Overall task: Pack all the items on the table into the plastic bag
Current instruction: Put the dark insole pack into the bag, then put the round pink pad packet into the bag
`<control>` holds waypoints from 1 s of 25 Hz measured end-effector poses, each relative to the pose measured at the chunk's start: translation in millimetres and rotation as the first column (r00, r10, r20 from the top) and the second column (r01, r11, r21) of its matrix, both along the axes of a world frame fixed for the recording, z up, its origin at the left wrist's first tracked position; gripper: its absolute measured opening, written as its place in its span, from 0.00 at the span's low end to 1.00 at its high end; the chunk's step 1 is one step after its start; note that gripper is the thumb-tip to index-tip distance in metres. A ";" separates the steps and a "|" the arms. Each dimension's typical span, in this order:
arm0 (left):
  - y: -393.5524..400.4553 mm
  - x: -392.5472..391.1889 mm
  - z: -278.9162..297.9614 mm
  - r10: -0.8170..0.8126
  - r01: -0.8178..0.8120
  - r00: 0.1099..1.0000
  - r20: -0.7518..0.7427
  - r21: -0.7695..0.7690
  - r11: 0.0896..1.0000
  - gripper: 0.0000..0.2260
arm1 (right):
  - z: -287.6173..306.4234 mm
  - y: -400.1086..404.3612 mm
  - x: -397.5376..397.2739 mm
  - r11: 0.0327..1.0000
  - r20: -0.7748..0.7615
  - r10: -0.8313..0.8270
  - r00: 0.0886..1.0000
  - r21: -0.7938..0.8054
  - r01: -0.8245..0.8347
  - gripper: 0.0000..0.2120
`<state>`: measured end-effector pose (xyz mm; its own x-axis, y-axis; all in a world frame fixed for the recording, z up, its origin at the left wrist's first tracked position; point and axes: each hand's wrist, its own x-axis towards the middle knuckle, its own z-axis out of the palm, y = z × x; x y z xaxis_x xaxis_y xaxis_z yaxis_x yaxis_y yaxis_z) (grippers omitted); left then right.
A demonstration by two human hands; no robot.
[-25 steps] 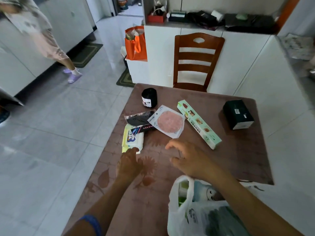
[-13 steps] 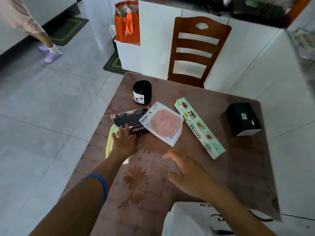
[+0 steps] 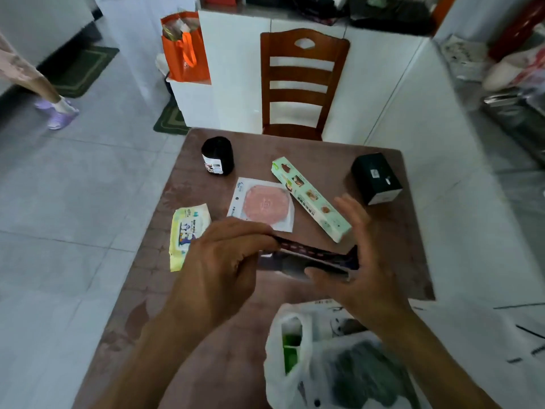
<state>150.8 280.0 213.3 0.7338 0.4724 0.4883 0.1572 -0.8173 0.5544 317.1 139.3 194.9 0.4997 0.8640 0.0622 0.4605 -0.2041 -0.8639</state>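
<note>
Lifted off the brown patterned table [image 3: 368, 240] since the earlier frame, the flat dark clear-wrapped packet [image 3: 309, 259] is pinched by the left hand [image 3: 224, 261] and supported underneath by the half-open right hand [image 3: 356, 261], above the white plastic bag [image 3: 339, 358].

Brown table [image 3: 368, 160]: black roll [image 3: 217, 156], wipes pack [image 3: 187, 230], pink-disc packet [image 3: 262, 203], long green box [image 3: 309, 197], dark box [image 3: 376, 177], plastic bag [image 3: 330, 364] at near edge.
</note>
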 end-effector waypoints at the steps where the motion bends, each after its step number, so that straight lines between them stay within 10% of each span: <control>1: -14.3 8.7 13.9 -0.068 0.067 0.998 -0.002 -0.010 0.998 0.11 | 11.9 -15.4 3.0 0.999 -0.040 0.038 0.999 -0.008 -0.038 0.33; 6: -71.9 30.0 35.4 -0.122 0.114 0.989 -0.087 -0.088 0.990 0.13 | 32.7 -100.5 33.7 0.961 -0.230 -0.277 0.933 -0.057 0.271 0.09; 9: -95.8 17.2 18.5 -0.217 0.195 0.964 -0.153 -0.147 0.970 0.11 | 26.9 -140.1 52.8 0.905 -0.379 -0.426 0.822 -0.163 0.394 0.13; 12: -103.3 6.6 5.0 -0.324 0.251 0.917 -0.232 -0.295 0.922 0.14 | 15.9 -145.4 54.2 0.875 -0.288 -0.124 0.950 -0.484 -0.033 0.15; 15: -105.5 6.5 7.8 -0.350 0.267 0.906 -0.239 -0.319 0.909 0.20 | -5.5 -138.3 44.9 0.577 -0.163 0.283 0.945 -0.758 -0.304 0.14; 25: -78.8 5.6 -17.8 0.096 -0.084 0.995 0.019 -0.323 0.943 0.10 | 1.7 -84.1 6.0 0.853 0.522 0.061 0.851 -0.469 0.227 0.08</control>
<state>156.4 201.2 195.5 0.6665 0.6715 0.3239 0.1981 -0.5783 0.7914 323.0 55.1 196.6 0.5918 0.7998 -0.1003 0.7548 -0.5936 -0.2792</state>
